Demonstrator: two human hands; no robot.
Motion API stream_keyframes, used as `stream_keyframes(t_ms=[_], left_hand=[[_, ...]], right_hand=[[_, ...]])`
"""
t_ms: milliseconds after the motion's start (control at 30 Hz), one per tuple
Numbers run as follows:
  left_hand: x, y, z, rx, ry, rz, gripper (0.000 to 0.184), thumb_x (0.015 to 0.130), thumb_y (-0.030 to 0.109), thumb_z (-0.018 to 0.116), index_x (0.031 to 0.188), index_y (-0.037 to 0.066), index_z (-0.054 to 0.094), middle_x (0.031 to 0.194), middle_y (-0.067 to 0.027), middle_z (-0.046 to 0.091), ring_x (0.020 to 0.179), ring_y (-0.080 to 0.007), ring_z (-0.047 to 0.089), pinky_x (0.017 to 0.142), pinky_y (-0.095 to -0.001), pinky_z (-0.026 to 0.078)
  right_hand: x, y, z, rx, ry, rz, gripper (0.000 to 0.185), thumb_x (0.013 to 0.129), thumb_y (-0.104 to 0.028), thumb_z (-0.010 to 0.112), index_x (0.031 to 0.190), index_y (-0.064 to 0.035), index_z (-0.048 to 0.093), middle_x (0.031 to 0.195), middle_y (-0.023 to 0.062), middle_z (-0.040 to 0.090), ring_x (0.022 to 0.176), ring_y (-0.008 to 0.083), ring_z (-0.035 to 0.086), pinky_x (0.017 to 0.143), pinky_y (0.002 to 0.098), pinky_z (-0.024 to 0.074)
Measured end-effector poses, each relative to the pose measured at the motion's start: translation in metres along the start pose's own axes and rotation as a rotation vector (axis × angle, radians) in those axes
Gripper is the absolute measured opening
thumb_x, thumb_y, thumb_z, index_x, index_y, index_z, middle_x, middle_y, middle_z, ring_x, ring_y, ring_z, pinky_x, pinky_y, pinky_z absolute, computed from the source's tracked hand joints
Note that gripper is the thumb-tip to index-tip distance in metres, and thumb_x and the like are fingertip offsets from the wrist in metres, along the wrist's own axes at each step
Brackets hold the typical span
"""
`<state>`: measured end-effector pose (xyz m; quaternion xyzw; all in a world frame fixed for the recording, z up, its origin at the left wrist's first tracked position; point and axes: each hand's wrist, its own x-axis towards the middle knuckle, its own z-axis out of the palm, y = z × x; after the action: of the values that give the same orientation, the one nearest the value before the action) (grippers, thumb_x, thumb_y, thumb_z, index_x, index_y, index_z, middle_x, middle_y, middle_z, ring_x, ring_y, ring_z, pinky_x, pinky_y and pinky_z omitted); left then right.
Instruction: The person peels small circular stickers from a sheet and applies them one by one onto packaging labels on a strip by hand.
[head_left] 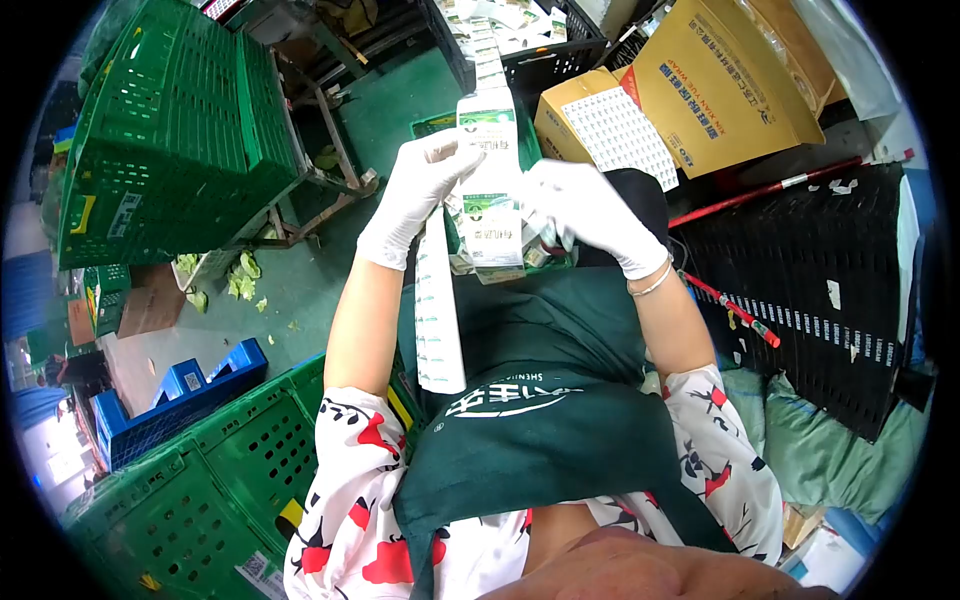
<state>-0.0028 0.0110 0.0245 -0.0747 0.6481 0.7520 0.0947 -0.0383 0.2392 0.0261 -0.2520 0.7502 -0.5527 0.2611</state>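
- Left hand [425, 185] grasps the printed strip [492, 215] by its left edge, label strip [437, 320] hanging beneath
- Right hand [590, 212] by the printed strip's right edge; cannot tell whether gripping
- Far: black crate [555, 67]
- Far right: cardboard box [560, 125]

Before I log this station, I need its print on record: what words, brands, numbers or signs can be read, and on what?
"XIAN YUE WRAP": cardboard box; its Chinese lines are too blurred to quote surely.
"有机": printed labels; the characters after it are unclear.
"SHEN", cut off, and "®": apron; its large characters are partly hidden.
Too small to read: hanging strip, label sheet, crate sticker.
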Motion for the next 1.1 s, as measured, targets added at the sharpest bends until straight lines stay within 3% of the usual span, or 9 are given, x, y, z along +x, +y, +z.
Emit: stream_keyframes(t_ms=[67,167,267,400,500,633,667,833,1100], left_hand=[[-0.001,-0.002,0.006,-0.016,-0.003,0.041,0.027,0.09,0.01,0.067,0.114,-0.003,0.066,0.101,-0.003,0.07,0.089,-0.0055,0.06,0.08,-0.0223,0.049],[-0.006,0.004,0.013,0.16,-0.026,0.017,0.033,0.088,0.009,0.068,0.119,-0.002,0.065,0.105,-0.0029,0.069,0.091,-0.0057,0.06,0.082,-0.0231,0.05],[-0.005,-0.003,0.014,0.137,-0.068,0.065,0.04,0.088,0.009,0.068,0.126,-0.001,0.063,0.108,-0.0023,0.069,0.09,-0.0061,0.061,0.083,-0.0235,0.05],[-0.004,-0.011,0.006,0.072,-0.104,0.066,0.042,0.089,0.01,0.068,0.129,-0.003,0.061,0.109,-0.0036,0.069,0.09,-0.0061,0.061,0.082,-0.0238,0.051],[-0.007,-0.009,0.004,0.031,-0.107,0.067,0.037,0.09,0.013,0.068,0.124,-0.002,0.064,0.106,-0.0027,0.069,0.086,-0.0058,0.062,0.08,-0.0219,0.051],[0.005,-0.012,-0.006,0.075,0.012,-0.055,0.028,0.093,0.015,0.066,0.115,-0.002,0.067,0.105,-0.0035,0.069,0.086,-0.0072,0.063,0.078,-0.021,0.05],[0.002,-0.007,-0.003,-0.03,-0.012,-0.031,0.028,0.093,0.014,0.066,0.115,-0.002,0.067,0.106,-0.0039,0.07,0.088,-0.0073,0.062,0.079,-0.0218,0.05],[0.003,-0.019,0.005,-0.047,-0.065,0.065,0.029,0.091,0.013,0.066,0.116,-0.002,0.066,0.106,-0.0037,0.07,0.094,-0.0075,0.061,0.087,-0.0252,0.048],[-0.004,-0.006,0.011,0.2,-0.074,-0.048,0.03,0.091,0.013,0.067,0.118,-0.001,0.066,0.101,-0.0027,0.07,0.087,-0.006,0.061,0.081,-0.0238,0.05]], right_hand=[[0.005,-0.01,-0.006,0.186,0.245,0.137,0.019,0.094,-0.019,0.065,0.104,-0.0027,0.065,0.075,-0.0019,0.063,0.061,0.0014,0.053,0.056,0.0167,0.0411],[0.014,-0.008,-0.003,0.331,0.359,-0.016,0.023,0.088,-0.013,0.071,0.106,-0.0014,0.062,0.085,0.0023,0.066,0.075,0.004,0.06,0.067,0.0197,0.0487],[0.026,0.002,0.01,0.204,0.456,-0.151,0.027,0.083,-0.008,0.077,0.105,-0.0014,0.064,0.089,0.0016,0.066,0.078,0.0053,0.06,0.067,0.0197,0.0484],[0.034,0.006,0.015,-0.305,0.656,-0.129,0.031,0.078,-0.009,0.081,0.102,-0.0018,0.064,0.089,0.0009,0.065,0.078,0.0029,0.058,0.066,0.0196,0.0477],[0.031,0.005,0.005,0.306,0.372,0.017,0.024,0.081,-0.014,0.079,0.097,-0.0032,0.065,0.083,0.0005,0.064,0.07,0.0021,0.056,0.06,0.0186,0.0446],[0.007,-0.016,-0.001,0.108,-0.108,0.05,0.021,0.089,-0.022,0.072,0.094,-0.0027,0.067,0.071,-0.0014,0.062,0.062,0.0026,0.054,0.056,0.0188,0.0431],[0.004,-0.018,0.0,0.041,-0.148,0.098,0.022,0.088,-0.02,0.073,0.099,-0.0017,0.067,0.079,0.001,0.065,0.068,0.0043,0.059,0.061,0.0199,0.0468],[0.011,0.0,-0.008,0.07,0.333,-0.124,0.028,0.085,-0.01,0.074,0.11,-0.0004,0.065,0.099,0.0061,0.066,0.092,0.013,0.064,0.083,0.0266,0.0513],[0.028,-0.007,0.02,-0.34,0.595,-0.098,0.038,0.079,-0.013,0.08,0.109,-0.0014,0.062,0.098,0.006,0.065,0.088,0.0133,0.063,0.078,0.0287,0.0517]])
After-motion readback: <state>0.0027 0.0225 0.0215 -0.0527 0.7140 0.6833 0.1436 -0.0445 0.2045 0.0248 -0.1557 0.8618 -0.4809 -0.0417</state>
